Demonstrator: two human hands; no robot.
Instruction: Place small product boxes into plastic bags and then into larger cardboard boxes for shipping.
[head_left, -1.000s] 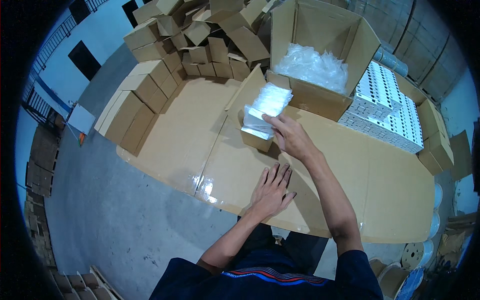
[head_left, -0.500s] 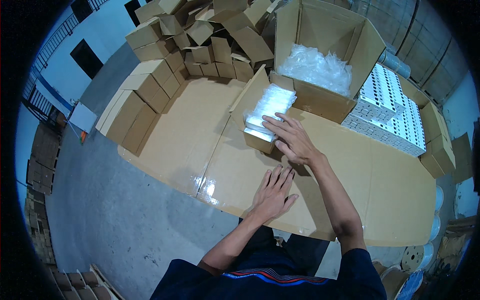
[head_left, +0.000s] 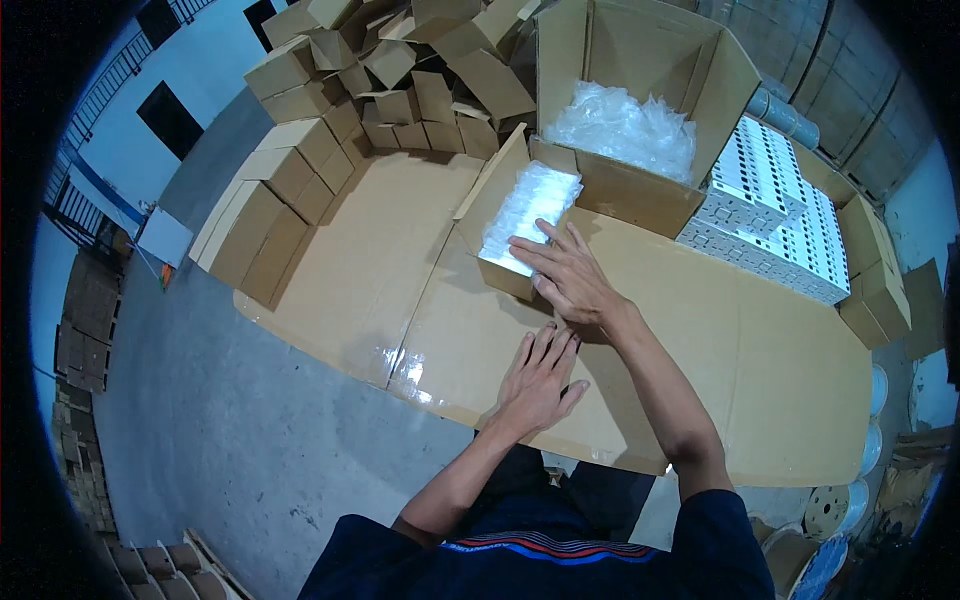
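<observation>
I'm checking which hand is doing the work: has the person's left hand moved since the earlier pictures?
No: the left hand shows no clear shift either way, keeping its place to the right of the shiny tape.

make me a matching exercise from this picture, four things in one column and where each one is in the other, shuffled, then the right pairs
Things
1. left hand
2. right hand
3. loose heap of clear plastic
4. stacked white blocks with dark holes

Places
A. inside the large open brown cardboard box
B. palm down on the brown cardboard tabletop
C. to the right of the large box
D. at the plastic-wrapped white packets in the small open brown cardboard box

Pairs: 1-B, 2-D, 3-A, 4-C
</observation>
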